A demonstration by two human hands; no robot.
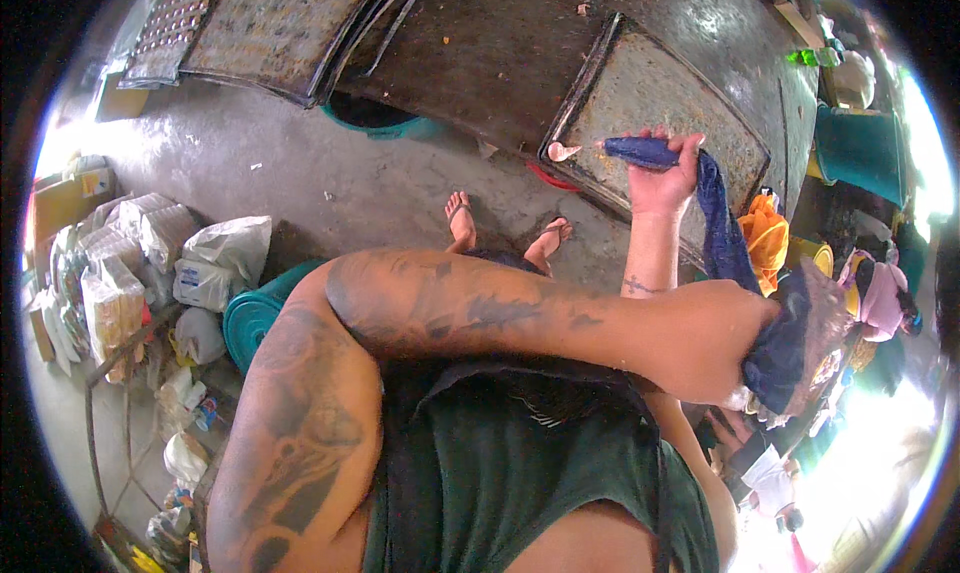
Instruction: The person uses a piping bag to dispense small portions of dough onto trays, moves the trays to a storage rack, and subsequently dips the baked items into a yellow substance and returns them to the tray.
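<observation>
A long dark blue cloth [722, 218] hangs in a strip from my right hand [665, 175], whose fingers are wrapped round its twisted upper end. My tattooed left arm crosses in front of my body to the right. At its end my left hand [715, 338] is at a bunched dark part of cloth [785, 338], seemingly gripping it; its fingers are hidden. The strip runs down behind the left hand, so whether both parts are one piece cannot be seen. My right hand is above a worn metal tray [690, 93].
A dark metal-topped table [490, 48] spans the far side, with stacked trays [270, 33] at its left. An orange cloth [763, 238] and a teal bin [865, 153] are at right. Plastic-wrapped packs [150, 233] and a teal round container [265, 313] stand at left.
</observation>
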